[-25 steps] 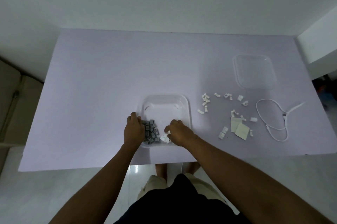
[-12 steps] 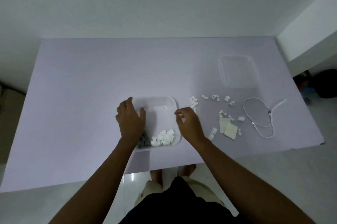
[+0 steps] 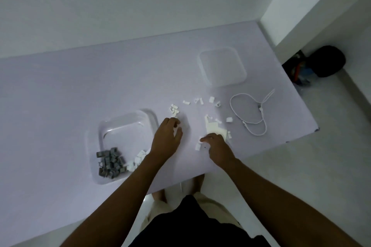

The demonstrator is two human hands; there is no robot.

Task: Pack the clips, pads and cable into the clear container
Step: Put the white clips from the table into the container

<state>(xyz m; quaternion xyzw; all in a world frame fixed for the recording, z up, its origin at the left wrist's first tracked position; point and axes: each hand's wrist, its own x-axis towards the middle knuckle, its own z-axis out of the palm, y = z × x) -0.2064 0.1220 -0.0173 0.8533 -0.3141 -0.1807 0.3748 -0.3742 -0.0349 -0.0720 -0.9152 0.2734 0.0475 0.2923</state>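
Head view: both hands [image 3: 167, 136] reach loose white clips [image 3: 174, 110] beside container [image 3: 128, 118]

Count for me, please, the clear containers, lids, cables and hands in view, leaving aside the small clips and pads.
Clear container: 1
Clear lid: 1
White cable: 1
Hands: 2, the left hand and the right hand
Total: 5

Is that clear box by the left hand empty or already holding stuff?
Partly filled. The clear container holds grey clips and white pieces in its near end; the far end is bare.
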